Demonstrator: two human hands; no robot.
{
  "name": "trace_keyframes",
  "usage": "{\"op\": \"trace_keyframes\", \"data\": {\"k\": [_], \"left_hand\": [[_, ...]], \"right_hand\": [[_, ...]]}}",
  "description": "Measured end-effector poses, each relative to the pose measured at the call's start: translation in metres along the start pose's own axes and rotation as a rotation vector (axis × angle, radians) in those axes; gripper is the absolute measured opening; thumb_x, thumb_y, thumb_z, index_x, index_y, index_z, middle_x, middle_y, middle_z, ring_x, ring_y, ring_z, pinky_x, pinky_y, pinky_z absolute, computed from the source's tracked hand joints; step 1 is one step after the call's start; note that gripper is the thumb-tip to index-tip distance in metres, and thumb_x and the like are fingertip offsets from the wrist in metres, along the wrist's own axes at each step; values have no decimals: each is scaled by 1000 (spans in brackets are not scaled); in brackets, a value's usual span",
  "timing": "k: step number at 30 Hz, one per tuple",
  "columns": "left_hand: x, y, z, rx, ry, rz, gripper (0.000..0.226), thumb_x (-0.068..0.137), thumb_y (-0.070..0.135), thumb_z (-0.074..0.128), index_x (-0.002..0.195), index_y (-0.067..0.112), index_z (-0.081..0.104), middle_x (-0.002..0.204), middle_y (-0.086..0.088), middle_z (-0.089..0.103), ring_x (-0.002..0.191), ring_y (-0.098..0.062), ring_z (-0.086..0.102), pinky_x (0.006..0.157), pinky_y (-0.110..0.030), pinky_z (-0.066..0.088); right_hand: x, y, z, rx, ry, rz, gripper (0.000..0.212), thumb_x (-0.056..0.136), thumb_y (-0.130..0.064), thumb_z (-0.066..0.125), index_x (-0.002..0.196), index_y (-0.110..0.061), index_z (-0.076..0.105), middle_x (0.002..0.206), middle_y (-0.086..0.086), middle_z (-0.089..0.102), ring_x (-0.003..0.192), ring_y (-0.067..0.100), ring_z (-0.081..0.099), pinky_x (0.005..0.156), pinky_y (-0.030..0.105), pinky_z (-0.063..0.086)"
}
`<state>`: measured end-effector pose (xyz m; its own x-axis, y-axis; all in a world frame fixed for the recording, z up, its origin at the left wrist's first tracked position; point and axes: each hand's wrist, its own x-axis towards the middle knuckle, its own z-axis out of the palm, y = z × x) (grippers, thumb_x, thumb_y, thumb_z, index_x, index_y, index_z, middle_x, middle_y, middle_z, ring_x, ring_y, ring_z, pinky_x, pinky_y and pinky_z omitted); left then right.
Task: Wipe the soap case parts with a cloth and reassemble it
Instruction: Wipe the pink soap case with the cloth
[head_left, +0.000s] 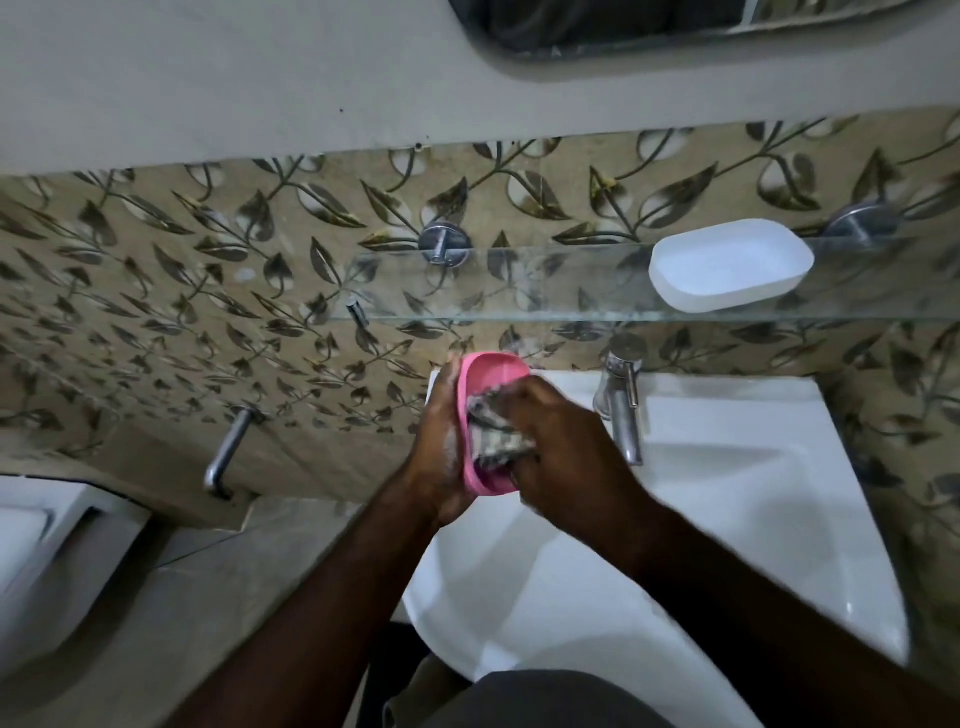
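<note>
A pink soap case part is held upright on its side above the left rim of the sink. My left hand grips it from the left, palm against its outer wall. My right hand holds a crumpled grey patterned cloth and presses it into the hollow of the pink part. A white soap case part lies open side up on the glass shelf at the upper right, apart from both hands.
The white sink lies below the hands, with a chrome tap just right of my right hand. A metal wall bar sticks out at the left. A white toilet cistern stands at the far left.
</note>
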<state>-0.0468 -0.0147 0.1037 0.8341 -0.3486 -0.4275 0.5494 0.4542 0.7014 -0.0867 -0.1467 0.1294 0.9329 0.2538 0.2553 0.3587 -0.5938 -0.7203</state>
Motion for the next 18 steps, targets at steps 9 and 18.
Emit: {"op": "trace_keyframes", "data": {"k": [9,18], "left_hand": [[-3,0,-10,-87,66,-55,88,76,70,49,132,2,55,123,-29,57,105,-38,59,99,-50,43],[-5,-12,-11,-138,-30,-36,83,90,71,24,114,7,71,110,-18,70,97,-31,68,86,-46,56]], "right_hand": [[-15,21,-5,176,-99,42,21,76,-7,59,90,-18,71,87,-5,64,77,11,62,71,27,51],[-1,14,-24,625,164,345,18,83,-2,70,98,-12,70,89,5,75,85,24,71,77,36,57]]}}
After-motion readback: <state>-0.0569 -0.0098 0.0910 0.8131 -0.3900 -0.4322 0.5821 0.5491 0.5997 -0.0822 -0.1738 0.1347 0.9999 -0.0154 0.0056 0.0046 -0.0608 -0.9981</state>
